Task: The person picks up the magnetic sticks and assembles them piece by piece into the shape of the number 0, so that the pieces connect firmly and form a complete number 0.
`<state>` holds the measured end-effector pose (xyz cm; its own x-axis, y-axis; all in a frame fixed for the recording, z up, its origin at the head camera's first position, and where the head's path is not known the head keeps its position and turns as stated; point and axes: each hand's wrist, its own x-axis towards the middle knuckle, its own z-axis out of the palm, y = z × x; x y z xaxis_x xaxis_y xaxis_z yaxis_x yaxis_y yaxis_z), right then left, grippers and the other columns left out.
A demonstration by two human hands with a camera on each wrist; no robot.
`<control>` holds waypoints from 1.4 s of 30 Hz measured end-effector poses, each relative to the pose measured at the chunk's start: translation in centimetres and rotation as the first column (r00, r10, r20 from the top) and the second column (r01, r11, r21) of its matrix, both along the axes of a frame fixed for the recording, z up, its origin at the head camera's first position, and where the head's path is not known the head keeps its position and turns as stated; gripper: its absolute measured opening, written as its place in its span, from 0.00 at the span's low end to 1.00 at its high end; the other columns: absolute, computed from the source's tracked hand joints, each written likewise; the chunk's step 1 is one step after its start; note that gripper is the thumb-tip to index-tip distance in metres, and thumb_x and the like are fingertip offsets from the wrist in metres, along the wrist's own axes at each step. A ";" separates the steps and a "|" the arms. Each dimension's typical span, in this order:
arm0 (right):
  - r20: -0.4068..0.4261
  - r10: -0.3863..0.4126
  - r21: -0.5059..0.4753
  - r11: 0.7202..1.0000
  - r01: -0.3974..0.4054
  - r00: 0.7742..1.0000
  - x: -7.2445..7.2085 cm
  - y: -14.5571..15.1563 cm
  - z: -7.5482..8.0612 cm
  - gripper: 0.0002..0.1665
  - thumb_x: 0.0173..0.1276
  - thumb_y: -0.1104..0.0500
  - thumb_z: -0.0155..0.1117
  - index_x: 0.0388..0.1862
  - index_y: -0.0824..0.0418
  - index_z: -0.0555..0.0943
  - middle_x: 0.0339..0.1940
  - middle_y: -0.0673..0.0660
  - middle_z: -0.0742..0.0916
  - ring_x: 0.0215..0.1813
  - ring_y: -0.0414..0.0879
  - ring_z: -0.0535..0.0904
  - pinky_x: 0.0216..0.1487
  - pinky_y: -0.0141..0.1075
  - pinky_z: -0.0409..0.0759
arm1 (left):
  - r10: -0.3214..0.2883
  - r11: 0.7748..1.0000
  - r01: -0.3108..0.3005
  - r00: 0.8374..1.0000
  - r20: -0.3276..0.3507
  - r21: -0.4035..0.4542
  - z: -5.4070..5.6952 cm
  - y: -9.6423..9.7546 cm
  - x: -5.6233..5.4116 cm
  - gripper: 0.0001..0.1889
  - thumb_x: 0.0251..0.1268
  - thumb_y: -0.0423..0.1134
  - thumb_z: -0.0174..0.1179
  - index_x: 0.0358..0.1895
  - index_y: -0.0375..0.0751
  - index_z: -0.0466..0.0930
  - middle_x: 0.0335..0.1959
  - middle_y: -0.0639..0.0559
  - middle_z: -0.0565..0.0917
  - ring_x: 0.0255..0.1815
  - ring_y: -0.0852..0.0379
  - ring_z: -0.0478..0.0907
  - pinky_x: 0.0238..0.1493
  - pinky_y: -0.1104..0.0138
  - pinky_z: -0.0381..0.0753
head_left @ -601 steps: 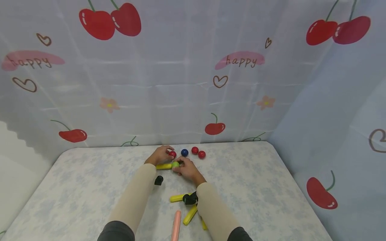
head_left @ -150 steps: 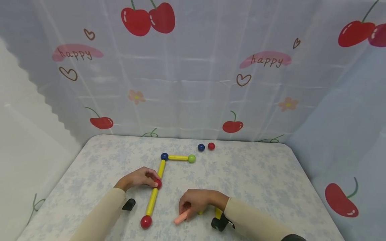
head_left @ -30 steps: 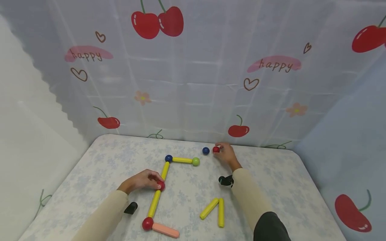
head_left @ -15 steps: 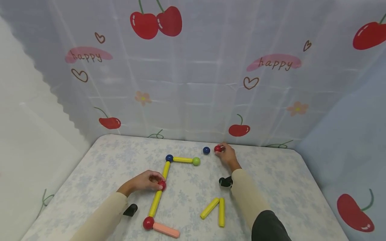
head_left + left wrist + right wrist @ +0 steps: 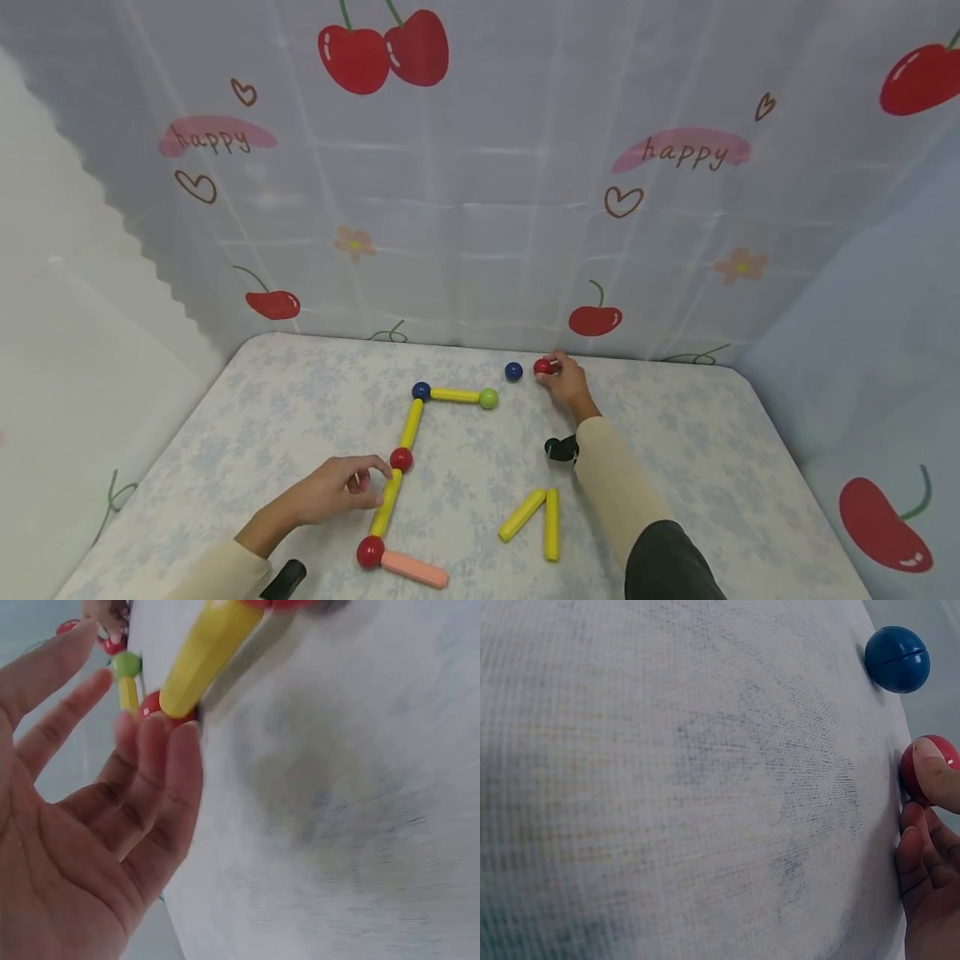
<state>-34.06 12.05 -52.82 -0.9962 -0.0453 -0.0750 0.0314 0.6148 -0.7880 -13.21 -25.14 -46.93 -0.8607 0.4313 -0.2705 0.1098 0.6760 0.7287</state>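
Observation:
At the far edge, the thumb and fingers of my right hand [image 5: 570,387] pinch a red ball [image 5: 542,367], which also shows in the right wrist view. A loose blue ball [image 5: 513,372] sits to its left. My left hand [image 5: 330,492] is beside the lower yellow rod [image 5: 386,504], its fingers loosely bent around nothing. That rod runs from a near red ball [image 5: 370,552] to a middle red ball [image 5: 401,459]. Another yellow rod [image 5: 411,423] continues up to a blue ball [image 5: 422,392], then a third [image 5: 455,396] leads to a green ball [image 5: 488,398].
A pink rod [image 5: 414,570] extends right from the near red ball. Two loose yellow rods [image 5: 551,525] lie to the right of the chain. The patterned curtain [image 5: 480,250] hangs behind the table [image 5: 675,467].
Over twenty seconds, the zigzag of rods and balls was laid out and the pink rod placed at its near end. Just now my left hand let go of the middle red ball and drew back.

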 end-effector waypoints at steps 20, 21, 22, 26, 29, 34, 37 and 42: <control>0.020 -0.006 0.009 1.000 0.006 1.000 0.3 -0.2 0.1 0.21 0.67 0.61 0.65 0.57 0.61 0.72 0.54 0.65 0.79 0.55 0.57 0.73 0.58 0.52 0.71 | -0.097 0.968 0.060 0.985 0.143 0.245 -1.7 -0.1 4.0 0.10 0.56 0.39 0.69 0.41 0.39 0.86 0.30 0.59 0.84 0.27 0.65 0.77 0.29 0.72 0.77; 0.022 -0.008 0.009 1.000 0.008 1.000 0.3 -0.2 0.2 0.21 0.67 0.61 0.65 0.57 0.61 0.72 0.54 0.65 0.79 0.55 0.57 0.73 0.58 0.52 0.70 | -0.094 0.967 0.055 0.985 0.146 0.251 -1.8 -0.2 4.0 0.11 0.56 0.39 0.70 0.41 0.39 0.86 0.31 0.58 0.84 0.27 0.65 0.78 0.29 0.72 0.77; 0.025 -0.011 0.010 1.000 0.011 1.000 0.3 -0.2 0.2 0.21 0.67 0.61 0.65 0.58 0.61 0.72 0.54 0.65 0.79 0.56 0.57 0.73 0.58 0.52 0.70 | -0.092 0.966 0.052 0.985 0.149 0.254 -2.0 -0.3 3.9 0.11 0.56 0.39 0.70 0.40 0.39 0.86 0.31 0.58 0.84 0.27 0.65 0.78 0.29 0.72 0.77; 0.042 -0.024 0.007 1.000 0.024 0.999 0.2 -0.2 0.2 0.22 0.68 0.60 0.64 0.58 0.61 0.72 0.55 0.65 0.79 0.55 0.57 0.72 0.59 0.51 0.70 | -0.084 0.962 0.037 0.983 0.164 0.270 -2.5 -0.6 3.7 0.11 0.55 0.39 0.70 0.40 0.39 0.86 0.33 0.57 0.85 0.27 0.64 0.78 0.29 0.72 0.77; 0.047 -0.031 -0.001 1.000 0.031 0.998 0.2 0.0 0.1 0.23 0.68 0.59 0.64 0.58 0.62 0.71 0.55 0.64 0.78 0.55 0.57 0.72 0.58 0.50 0.70 | -0.084 0.960 0.035 0.982 0.168 0.277 -2.7 -0.8 3.5 0.11 0.56 0.40 0.70 0.41 0.40 0.86 0.33 0.56 0.85 0.27 0.64 0.77 0.29 0.71 0.77; 0.002 -0.031 -0.011 0.999 0.031 1.000 0.9 0.2 -0.2 0.21 0.62 0.59 0.69 0.51 0.65 0.75 0.48 0.64 0.81 0.50 0.56 0.76 0.52 0.48 0.75 | -0.075 0.955 0.007 0.973 0.219 0.296 -2.8 -0.9 3.4 0.12 0.55 0.39 0.70 0.41 0.39 0.86 0.34 0.53 0.85 0.26 0.63 0.77 0.28 0.72 0.75; 0.005 -0.012 -0.061 0.998 0.012 1.000 1.8 0.1 0.0 0.19 0.59 0.60 0.72 0.44 0.65 0.76 0.44 0.64 0.83 0.42 0.54 0.81 0.43 0.43 0.79 | -0.076 0.947 -0.012 0.963 0.260 0.321 -2.8 -0.9 3.4 0.12 0.56 0.38 0.70 0.42 0.36 0.85 0.34 0.50 0.84 0.26 0.62 0.76 0.27 0.73 0.75; 0.065 0.100 -0.116 0.989 -0.092 0.993 4.1 -0.5 1.4 0.19 0.56 0.61 0.73 0.43 0.64 0.76 0.43 0.62 0.83 0.35 0.48 0.81 0.34 0.38 0.80 | -0.104 0.927 -0.015 0.950 0.294 0.376 -2.9 -1.0 3.4 0.14 0.57 0.36 0.69 0.44 0.32 0.84 0.34 0.46 0.84 0.26 0.62 0.76 0.28 0.74 0.75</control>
